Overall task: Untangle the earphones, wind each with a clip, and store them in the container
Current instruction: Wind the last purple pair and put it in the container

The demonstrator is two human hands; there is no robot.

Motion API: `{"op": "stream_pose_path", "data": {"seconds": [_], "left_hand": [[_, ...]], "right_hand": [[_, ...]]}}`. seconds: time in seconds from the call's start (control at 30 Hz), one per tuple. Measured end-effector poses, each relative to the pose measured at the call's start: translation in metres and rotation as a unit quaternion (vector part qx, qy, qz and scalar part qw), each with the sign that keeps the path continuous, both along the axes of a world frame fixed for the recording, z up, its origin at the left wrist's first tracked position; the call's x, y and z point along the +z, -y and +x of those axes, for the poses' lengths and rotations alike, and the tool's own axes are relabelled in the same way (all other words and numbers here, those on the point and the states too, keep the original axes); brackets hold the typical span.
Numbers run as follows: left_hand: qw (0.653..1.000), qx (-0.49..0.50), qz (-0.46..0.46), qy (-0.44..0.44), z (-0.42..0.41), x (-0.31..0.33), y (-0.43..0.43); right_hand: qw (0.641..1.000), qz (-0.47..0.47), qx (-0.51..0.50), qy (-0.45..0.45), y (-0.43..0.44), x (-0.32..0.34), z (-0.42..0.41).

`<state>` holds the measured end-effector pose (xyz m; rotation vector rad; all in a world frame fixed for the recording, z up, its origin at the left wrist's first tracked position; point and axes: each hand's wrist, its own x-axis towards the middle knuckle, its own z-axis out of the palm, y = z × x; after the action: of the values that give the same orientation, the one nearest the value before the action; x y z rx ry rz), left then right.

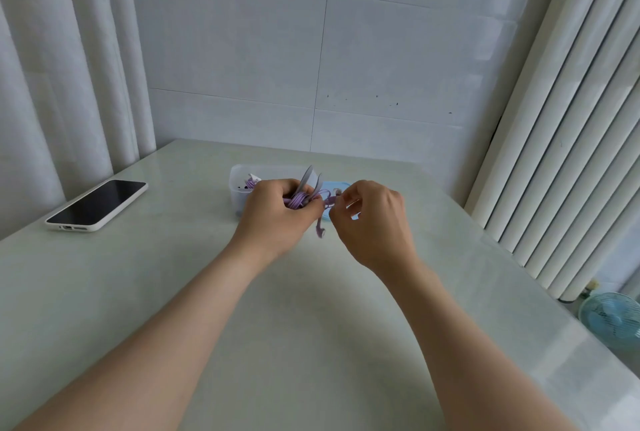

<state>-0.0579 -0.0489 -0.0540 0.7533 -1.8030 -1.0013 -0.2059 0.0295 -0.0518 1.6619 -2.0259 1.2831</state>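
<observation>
One short stretch of loose cord (pixel 327 202) runs rightward from the coiled purple earphones (pixel 297 202) gripped with a clip (pixel 307 176) in the left hand (pixel 277 212) to the pinching right hand (pixel 370 219), both held just before the container (pixel 237 184).

both hands (pixel 332 212) hold purple earphones (pixel 300 201) above the container (pixel 239 184).

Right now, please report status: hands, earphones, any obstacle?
Left hand grips purple earphone coil with grey clip. Right hand pinches loose cable end. Container behind hands; nothing in the way.
</observation>
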Motion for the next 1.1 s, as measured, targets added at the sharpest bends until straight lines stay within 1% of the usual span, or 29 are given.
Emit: {"op": "stream_pose_path", "data": {"seconds": [0.13,0.17,0.23,0.3,0.37,0.47,0.53,0.57,0.7,0.77,0.87,0.97,1.1], "left_hand": [[1.0,0.005,0.014,0.027,0.006,0.005,0.003],[0.999,-0.003,0.023,0.037,0.008,0.006,0.003],[0.997,-0.025,0.049,0.058,0.01,0.009,0.001],[0.994,-0.039,0.087,0.057,0.012,0.009,0.002],[0.992,-0.048,0.113,0.04,0.014,0.009,0.005],[0.992,-0.049,0.115,0.035,0.017,0.011,0.008],[0.992,-0.056,0.104,0.044,0.019,0.012,0.009],[0.992,-0.059,0.098,0.053,0.019,0.012,0.008],[0.994,-0.055,0.059,0.075,0.016,0.009,0.005],[0.995,-0.058,0.033,0.073,0.015,0.006,0.005],[0.996,-0.062,0.014,0.06,0.012,0.004,0.003],[0.997,-0.039,0.061,0.025,0.01,0.006,0.003],[0.985,-0.055,0.163,-0.034,0.01,0.012,0.006]], "right_hand": [[0.992,0.031,-0.003,-0.12,0.003,-0.004,-0.004],[0.99,0.044,0.0,-0.133,0.002,-0.004,-0.004],[0.99,0.059,0.017,-0.129,0.0,-0.003,-0.006],[0.994,0.062,0.043,-0.078,0.0,-0.003,-0.006],[0.993,0.078,0.077,0.029,0.0,-0.003,-0.004],[0.964,0.086,0.126,0.218,-0.002,0.002,0.002],[0.943,0.074,0.141,0.291,-0.004,0.005,0.003],[0.941,0.069,0.14,0.301,-0.005,0.006,0.002],[0.946,0.064,0.126,0.293,-0.004,0.003,0.001],[0.933,0.059,0.136,0.327,-0.003,0.002,0.003],[0.9,0.041,0.161,0.404,-0.004,0.004,0.006],[0.87,0.034,0.196,0.452,-0.007,0.008,0.008],[0.856,0.02,0.206,0.474,-0.009,0.012,0.012]]}}
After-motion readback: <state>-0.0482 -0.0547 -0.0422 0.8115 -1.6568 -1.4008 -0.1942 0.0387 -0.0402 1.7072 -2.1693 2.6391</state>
